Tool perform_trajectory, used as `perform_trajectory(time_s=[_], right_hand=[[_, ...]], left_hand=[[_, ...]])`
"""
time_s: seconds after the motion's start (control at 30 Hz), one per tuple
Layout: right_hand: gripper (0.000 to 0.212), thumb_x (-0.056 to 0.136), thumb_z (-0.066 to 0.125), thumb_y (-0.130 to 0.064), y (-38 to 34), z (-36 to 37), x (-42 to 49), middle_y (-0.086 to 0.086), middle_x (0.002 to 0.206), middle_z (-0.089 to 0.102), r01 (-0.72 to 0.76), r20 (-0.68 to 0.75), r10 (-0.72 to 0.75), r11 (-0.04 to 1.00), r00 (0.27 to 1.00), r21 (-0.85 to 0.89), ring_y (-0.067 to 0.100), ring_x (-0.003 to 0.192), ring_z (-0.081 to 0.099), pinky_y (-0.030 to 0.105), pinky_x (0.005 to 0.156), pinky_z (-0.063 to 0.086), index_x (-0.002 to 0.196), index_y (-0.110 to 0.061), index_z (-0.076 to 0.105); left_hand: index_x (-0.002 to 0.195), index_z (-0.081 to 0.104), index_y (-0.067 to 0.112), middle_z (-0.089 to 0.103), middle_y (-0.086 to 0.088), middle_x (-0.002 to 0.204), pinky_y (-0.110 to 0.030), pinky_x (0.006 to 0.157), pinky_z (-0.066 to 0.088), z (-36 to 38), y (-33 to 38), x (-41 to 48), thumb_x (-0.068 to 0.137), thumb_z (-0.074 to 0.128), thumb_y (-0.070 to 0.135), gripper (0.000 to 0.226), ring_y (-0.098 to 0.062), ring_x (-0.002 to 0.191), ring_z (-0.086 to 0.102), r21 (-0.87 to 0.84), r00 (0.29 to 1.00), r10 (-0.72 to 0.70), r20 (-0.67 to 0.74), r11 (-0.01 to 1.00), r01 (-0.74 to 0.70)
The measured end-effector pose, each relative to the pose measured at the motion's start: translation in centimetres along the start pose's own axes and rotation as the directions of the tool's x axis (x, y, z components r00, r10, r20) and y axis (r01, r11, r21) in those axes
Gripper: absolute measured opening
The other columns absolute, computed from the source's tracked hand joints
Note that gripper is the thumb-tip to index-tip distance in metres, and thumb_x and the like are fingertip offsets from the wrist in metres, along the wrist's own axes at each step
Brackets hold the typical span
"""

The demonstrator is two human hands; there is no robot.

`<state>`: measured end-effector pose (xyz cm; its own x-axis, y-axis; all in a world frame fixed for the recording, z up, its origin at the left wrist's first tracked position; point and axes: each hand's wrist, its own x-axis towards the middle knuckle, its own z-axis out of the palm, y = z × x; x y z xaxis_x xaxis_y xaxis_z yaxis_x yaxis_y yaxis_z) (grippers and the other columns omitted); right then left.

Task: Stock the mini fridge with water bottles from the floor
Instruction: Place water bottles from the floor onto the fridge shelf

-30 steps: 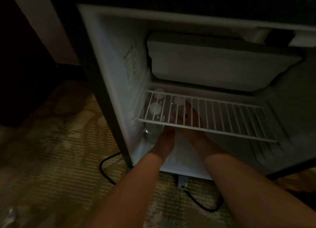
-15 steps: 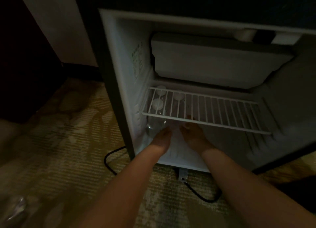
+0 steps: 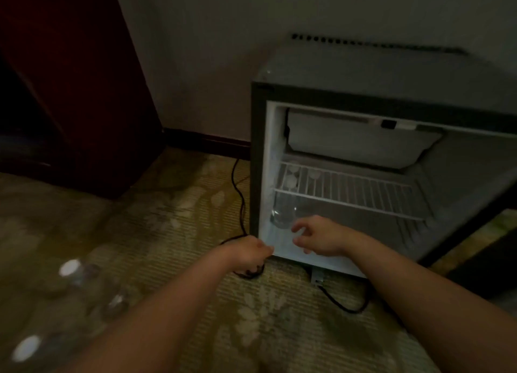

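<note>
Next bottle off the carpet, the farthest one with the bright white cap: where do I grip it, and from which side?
Grip the bottle round its clear body just under the white cap, coming down from above with the left hand, which is empty and on that side. The cap faces up toward the camera, so it probably stands upright, though blur leaves that unsure.
</note>
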<state>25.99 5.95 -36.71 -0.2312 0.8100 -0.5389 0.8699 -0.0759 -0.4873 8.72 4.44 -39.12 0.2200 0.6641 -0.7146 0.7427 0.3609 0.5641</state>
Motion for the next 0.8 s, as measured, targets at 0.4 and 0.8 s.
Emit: perform_trajectory(time_s=[0.4,0.8], right_hand=[[0.042,0.095,0.050,-0.030,-18.2,4.1,-12.9,0.008,0.135,0.051,0.249,0.090,-0.232,0.897,0.969,-0.366,0.025,0.121,0.050,0.033,0.095,0.042,0.134,-0.014,0.048],[0.036,0.092,0.055,-0.019,-31.8,20.0,-20.5,0.011,0.128,0.057,0.513,0.314,-0.420,0.791,0.851,-0.334,0.026,0.113,0.056,0.030,0.085,0.045,0.127,-0.010,0.055]], left_hand=[[0.130,0.051,0.008,0.052,-0.013,0.135,-0.032,0.101,0.039,-5.8,-6.6,-19.8,0.098,0.039,0.032,0.042,-0.028,0.124,0.049,0.526,0.960,0.117,-0.255,0.850,0.036],[0.123,0.054,0.013,0.058,-0.004,0.121,-0.031,0.092,0.044,-4.3,-25.3,-33.4,0.094,0.050,0.034,0.036,-0.020,0.107,0.056,0.325,0.949,-0.076,-0.308,0.928,0.180]])
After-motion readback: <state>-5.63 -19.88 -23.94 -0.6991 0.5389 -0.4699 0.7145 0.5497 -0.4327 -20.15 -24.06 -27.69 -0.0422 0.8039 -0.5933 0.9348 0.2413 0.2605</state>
